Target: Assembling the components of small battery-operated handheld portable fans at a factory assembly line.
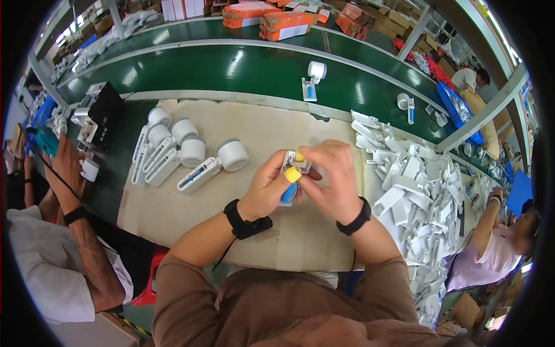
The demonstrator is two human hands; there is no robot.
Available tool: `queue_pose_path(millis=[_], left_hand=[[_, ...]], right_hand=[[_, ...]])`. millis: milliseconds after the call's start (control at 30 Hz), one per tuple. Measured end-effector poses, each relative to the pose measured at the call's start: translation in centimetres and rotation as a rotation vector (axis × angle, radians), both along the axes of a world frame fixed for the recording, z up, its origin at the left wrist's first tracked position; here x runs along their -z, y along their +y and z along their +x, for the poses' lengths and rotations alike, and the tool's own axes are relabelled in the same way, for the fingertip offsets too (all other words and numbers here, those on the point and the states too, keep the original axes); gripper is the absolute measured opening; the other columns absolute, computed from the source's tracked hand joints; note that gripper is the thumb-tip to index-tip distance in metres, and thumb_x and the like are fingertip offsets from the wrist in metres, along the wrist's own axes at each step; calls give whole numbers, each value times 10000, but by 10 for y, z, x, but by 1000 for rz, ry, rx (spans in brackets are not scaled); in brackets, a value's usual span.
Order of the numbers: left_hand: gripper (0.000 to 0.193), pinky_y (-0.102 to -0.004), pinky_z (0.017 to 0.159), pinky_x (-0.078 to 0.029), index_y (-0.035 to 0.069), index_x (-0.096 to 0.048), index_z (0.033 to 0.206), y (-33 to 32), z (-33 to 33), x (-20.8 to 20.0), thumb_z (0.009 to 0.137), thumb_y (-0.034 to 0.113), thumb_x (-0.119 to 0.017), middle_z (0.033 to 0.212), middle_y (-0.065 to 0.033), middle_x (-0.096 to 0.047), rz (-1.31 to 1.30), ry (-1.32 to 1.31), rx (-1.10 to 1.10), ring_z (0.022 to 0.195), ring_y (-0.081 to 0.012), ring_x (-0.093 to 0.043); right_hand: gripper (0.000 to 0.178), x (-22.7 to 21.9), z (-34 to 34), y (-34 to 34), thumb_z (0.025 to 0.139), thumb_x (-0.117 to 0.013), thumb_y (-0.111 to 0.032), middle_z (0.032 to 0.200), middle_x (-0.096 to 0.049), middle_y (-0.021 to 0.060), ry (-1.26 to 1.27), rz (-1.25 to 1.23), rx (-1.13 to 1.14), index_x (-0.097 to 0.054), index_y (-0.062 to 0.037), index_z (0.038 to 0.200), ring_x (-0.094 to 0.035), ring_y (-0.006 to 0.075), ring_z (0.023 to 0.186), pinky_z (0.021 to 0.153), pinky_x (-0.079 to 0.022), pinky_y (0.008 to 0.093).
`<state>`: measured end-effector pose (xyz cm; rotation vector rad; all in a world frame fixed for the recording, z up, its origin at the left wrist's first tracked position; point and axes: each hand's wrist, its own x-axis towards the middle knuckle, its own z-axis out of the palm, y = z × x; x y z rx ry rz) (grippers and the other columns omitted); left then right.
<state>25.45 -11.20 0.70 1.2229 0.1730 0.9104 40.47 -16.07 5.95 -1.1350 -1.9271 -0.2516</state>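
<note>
In front of my chest, my left hand (263, 189) is closed round a small white plastic housing (287, 159) with a blue, battery-like insert (288, 194). Yellow tape (292, 174) wraps my left thumb. My right hand (335, 188) comes in from the right, its fingers pinched at the housing's upper end and partly hiding it. A second yellow wrap (299, 157) shows at a right fingertip. To the left on the brown mat (254, 122) lie several white units with round heads and slim handles, the nearest round-headed unit (232, 155) showing a blue strip inside.
A large heap of white plastic shells (413, 188) covers the right side. Beyond the mat runs a green conveyor (231, 66) carrying round-headed units (316, 70). A black machine (103, 118) stands at the left. Co-workers sit on both sides; a co-worker's arm (72, 173) is at left.
</note>
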Motion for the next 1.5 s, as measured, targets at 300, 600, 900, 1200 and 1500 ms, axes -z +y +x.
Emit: queue_pose_path(millis=[300,600,900,1200,1500], left_hand=[[378,-321,638,-517,1,-418,1205,9,-3,3,950,279,-434,1048,-231,-587,-100,-101,175,769,-228,-629],[380,-327,677,-523,1,-430,1199,10,1,-4,947,286,-424,1048,-214,-596,-152,-26,174,793,-228,-627],[285,-315,720,-515,-10,-522,1080,25,-6,0,902,205,-466,1009,-159,-609,-250,258,-11,830,-221,-628],[196,-288,639,-508,5,-525,996,17,-2,-9,868,153,-526,907,-95,-610,-284,275,137,735,-159,-611],[140,-252,574,-488,9,-536,942,14,-7,-15,827,88,-520,805,-77,-609,-274,344,67,627,-129,-585]], right_hand=[[831,31,30,-3,689,-763,-148,1304,-434,107,625,-677,-477,-306,-83,1380,-415,231,1206,1022,-309,353],[808,58,49,8,713,-750,-182,1282,-447,87,858,-784,-714,-304,-85,1380,-443,218,1176,981,-359,353],[618,13,72,-2,674,-749,-97,1117,-514,66,579,-759,-244,-473,-89,1227,-513,206,1051,853,-446,297],[649,-5,63,4,600,-760,5,1140,-503,109,47,-337,-78,-505,-115,1184,-484,298,1091,923,-418,361],[610,-4,63,-3,623,-765,-30,1068,-490,87,-222,-50,-86,-554,-203,1168,-524,333,1107,838,-504,376]])
